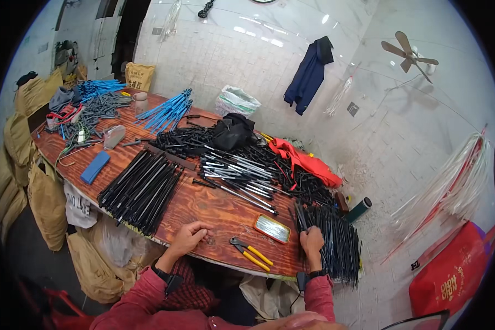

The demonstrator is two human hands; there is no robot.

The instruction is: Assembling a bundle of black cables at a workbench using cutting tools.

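My left hand (188,238) is over the table's near edge, its thumb and fingers pressed together; anything small between them is too small to make out. At the right end of the table, my right hand (312,240) is closed around slim black rods at the left side of a dense pile of thin black rods (338,242). Between my hands lie yellow-handled end-cutting pliers (252,254). Just beyond them sits a shallow orange-rimmed tin (272,227) of silvery thin pieces. Several silver-and-black rods (239,176) lie past the tin.
A neat row of black rods (140,190) covers the wooden table (203,212) left of centre. Blue rods (168,110), a blue block (95,167), a red cloth (305,161) and a dark bottle (359,209) are farther out. Tan sacks (47,203) line the left side.
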